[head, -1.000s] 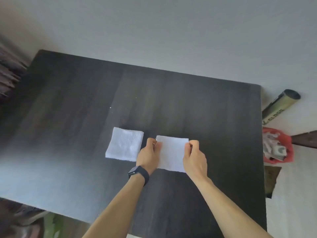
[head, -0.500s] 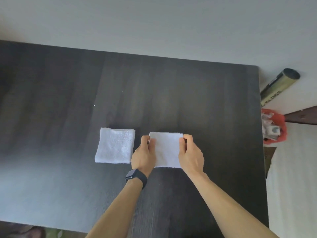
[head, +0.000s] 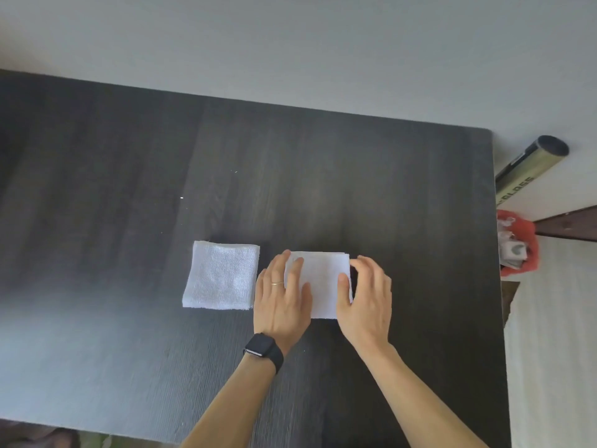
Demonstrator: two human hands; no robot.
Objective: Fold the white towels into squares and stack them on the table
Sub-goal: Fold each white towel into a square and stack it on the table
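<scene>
Two folded white towels lie side by side on the dark wooden table [head: 129,189]. The left towel [head: 221,275] is a neat square with nothing touching it. The right towel [head: 323,282] lies flat under both hands. My left hand [head: 282,299], with a ring and a black watch on the wrist, rests flat on its left part with straight fingers. My right hand [head: 365,302] lies along its right edge, thumb on the cloth and fingers spread over the table beside it.
Off the table's right edge stand a gold-coloured tube [head: 529,169] and a red bag [head: 520,244] with papers in it. A pale wall runs behind the table's far edge.
Both hands have let go of the right towel's upper corners and flattened onto it. The camera view shifted a little, so the towels sit slightly lower and further left.
</scene>
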